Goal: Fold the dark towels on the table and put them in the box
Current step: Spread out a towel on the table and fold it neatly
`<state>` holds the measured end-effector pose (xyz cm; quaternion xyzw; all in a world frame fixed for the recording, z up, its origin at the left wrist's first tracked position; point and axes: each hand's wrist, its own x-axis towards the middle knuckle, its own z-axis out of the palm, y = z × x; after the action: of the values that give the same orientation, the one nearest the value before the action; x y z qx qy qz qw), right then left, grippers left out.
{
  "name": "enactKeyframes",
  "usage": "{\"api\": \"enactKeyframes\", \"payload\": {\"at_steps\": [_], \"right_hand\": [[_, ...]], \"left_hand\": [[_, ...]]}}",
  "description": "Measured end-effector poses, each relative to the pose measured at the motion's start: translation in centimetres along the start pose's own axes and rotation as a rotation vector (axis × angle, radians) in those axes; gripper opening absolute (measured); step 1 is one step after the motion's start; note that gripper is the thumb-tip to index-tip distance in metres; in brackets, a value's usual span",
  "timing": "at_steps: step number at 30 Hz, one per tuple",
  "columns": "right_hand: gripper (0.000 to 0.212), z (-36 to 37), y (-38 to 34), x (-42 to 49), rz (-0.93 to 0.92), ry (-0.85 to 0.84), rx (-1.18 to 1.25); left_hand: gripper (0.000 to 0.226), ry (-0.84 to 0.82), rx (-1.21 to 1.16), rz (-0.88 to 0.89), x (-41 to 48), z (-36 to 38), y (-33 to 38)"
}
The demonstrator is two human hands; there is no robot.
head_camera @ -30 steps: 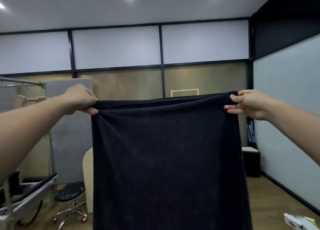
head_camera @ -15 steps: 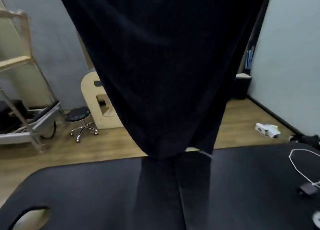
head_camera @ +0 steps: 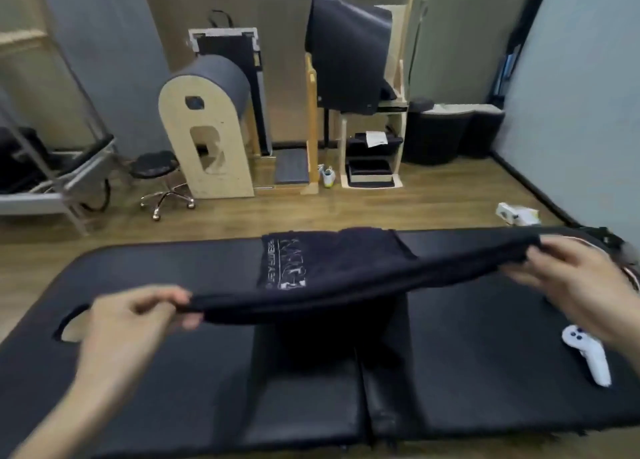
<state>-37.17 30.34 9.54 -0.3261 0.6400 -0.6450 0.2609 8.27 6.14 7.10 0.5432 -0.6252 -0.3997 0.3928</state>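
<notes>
At the far left, the black padded table (head_camera: 156,389) has an oval hole (head_camera: 71,323) near its end. Just beside this hole is the left hand (head_camera: 135,320), raised above the table. Its fingers (head_camera: 162,294) are curled and, together with the thumb, they pinch the left corner of the dark towel (head_camera: 346,282). From this pinch the towel goes to the right as a long, stretched band that hangs in the air over the middle of the table and rises a little toward the right side. Behind the band, the far part of the towel lies flat on the table near its far edge, with white printed letters (head_camera: 284,268) facing up. At the right end, the right hand (head_camera: 581,285) holds the other corner. Its fingers (head_camera: 554,251) are bent over the edge of the cloth, but the picture is blurred there, so the thumb cannot be seen clearly. Below this hand, a white controller (head_camera: 588,354) lies on the table, apart from the towel.
</notes>
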Motion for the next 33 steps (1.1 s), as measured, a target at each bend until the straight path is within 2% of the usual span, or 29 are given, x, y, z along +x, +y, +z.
{"api": "enactKeyframes", "payload": {"at_steps": [3, 5, 6, 7, 9, 13, 16, 18, 20, 22, 24, 26, 27, 29, 33], "right_hand": [[0.033, -1.9, 6.8, -7.2, 0.118, -0.118, -0.13], [0.012, -2.3, 10.5, -10.9, 0.211, -0.228, -0.304], [0.008, -2.7, 12.3, -12.4, 0.255, -0.259, -0.437], [0.017, -2.8, 13.9, -13.6, 0.277, -0.276, -0.551], [0.02, -2.7, 16.0, -15.9, 0.285, -0.288, -0.648], [0.017, -3.3, 18.0, -18.4, 0.197, -0.24, -0.816], [0.017, -4.2, 18.7, -20.6, 0.174, -0.292, -0.894], [0.025, -4.6, 19.6, -22.7, 0.229, -0.324, -0.906], [0.025, -4.4, 20.4, -24.4, 0.281, -0.355, -0.922], [0.018, -4.4, 21.7, -25.4, 0.357, -0.427, -1.001], [0.024, -4.3, 22.5, -25.8, 0.479, -0.57, -1.104], [0.018, -4.1, 22.5, -25.3, 0.544, -0.663, -1.153], [0.014, -4.0, 22.4, -24.6, 0.539, -0.673, -1.156], [0.011, -3.2, 22.0, -22.6, 0.524, -0.612, -1.119], [0.007, 0.0, 21.2, -17.3, 0.51, -0.458, -0.975]], "left_hand": [[0.041, -0.011, -0.046, -0.248, -8.3, 1.3, -6.3], [0.038, -0.044, -0.041, -0.394, -11.6, 2.7, -11.2], [0.034, -0.048, -0.04, -0.449, -12.9, 3.4, -12.3], [0.032, -0.074, -0.003, -0.477, -14.2, 4.1, -13.0], [0.034, -0.118, 0.011, -0.498, -16.0, 5.3, -14.8], [0.034, -0.073, 0.044, -0.514, -17.8, 4.8, -17.5], [0.036, -0.064, 0.06, -0.55, -19.6, 3.5, -19.7], [0.037, -0.061, 0.035, -0.591, -21.2, 3.0, -21.4], [0.037, -0.081, 0.056, -0.635, -22.6, 3.2, -22.7], [0.042, -0.145, 0.173, -0.665, -23.5, 3.6, -23.5], [0.048, -0.308, 0.379, -0.682, -23.9, 3.8, -24.3], [0.039, -0.516, 0.607, -0.655, -23.6, 3.4, -24.1], [0.033, -0.55, 0.667, -0.631, -23.1, 3.2, -24.3], [0.026, -0.571, 0.739, -0.578, -21.5, 3.1, -24.6], [0.019, -0.49, 0.729, -0.473, -17.2, 4.9, -22.2]]}}
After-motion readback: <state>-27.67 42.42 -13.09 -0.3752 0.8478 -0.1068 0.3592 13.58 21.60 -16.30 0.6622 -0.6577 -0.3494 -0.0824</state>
